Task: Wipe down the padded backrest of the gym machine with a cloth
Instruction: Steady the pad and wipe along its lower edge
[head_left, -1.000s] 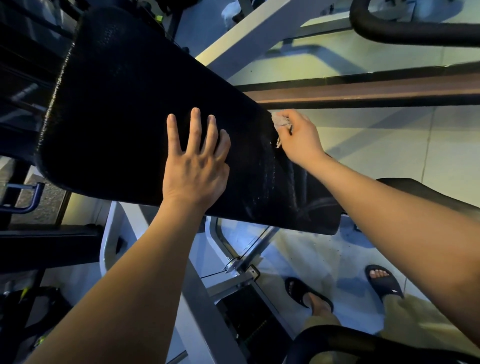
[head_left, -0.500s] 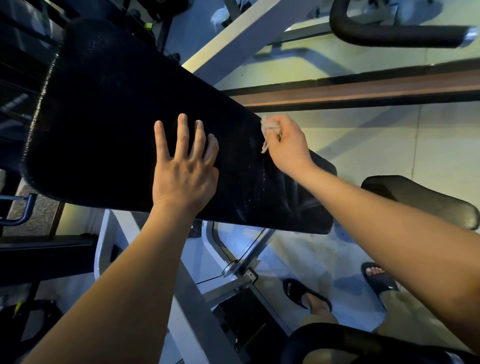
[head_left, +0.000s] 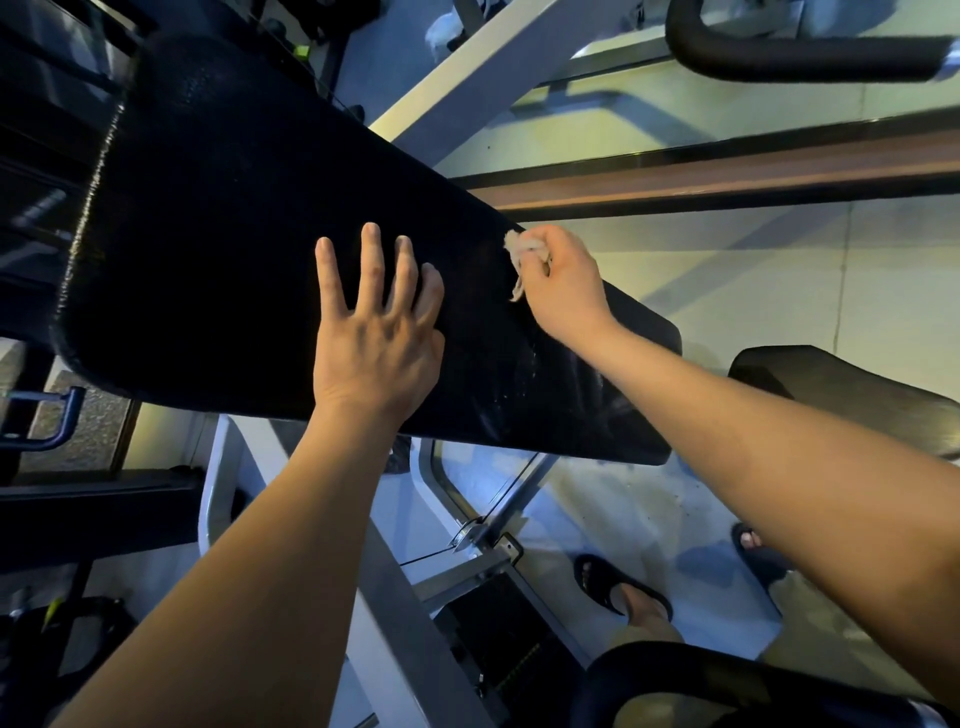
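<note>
Closest to me, below the near edge of the backrest, a black padded bar (head_left: 727, 680) curved across. My left hand (head_left: 374, 343) lay flat on the backrest (head_left: 234, 234), palm down near its lower edge and about midway along, fingers straight and spread, gripping nothing. My right hand (head_left: 563, 283) was further along, at the backrest's far edge toward the narrow end, its fingers curled tight round a small crumpled pale cloth (head_left: 519, 249). The cloth stuck out of my fist and touched the black padding right at that edge, with a loose strand hanging down over the surface. The backrest itself was a long black textured pad running slantwise, wide at the left end and narrowing to the right, with faint pale smears on the narrow end below my right wrist. Just off that narrow end sat a separate black seat pad (head_left: 841, 395), apart from the backrest. Under the backrest ran the machine's pale grey frame (head_left: 405, 649), and lower down my feet stood in dark sandals (head_left: 608, 579) on the floor (head_left: 675, 519). Beneath the wide end a blue metal handle (head_left: 47, 421) stuck out. Past the backrest's far edge a white beam (head_left: 483, 67) rose, a brown rail (head_left: 727, 179) ran across, and beyond that hung a black padded handle (head_left: 805, 54).
</note>
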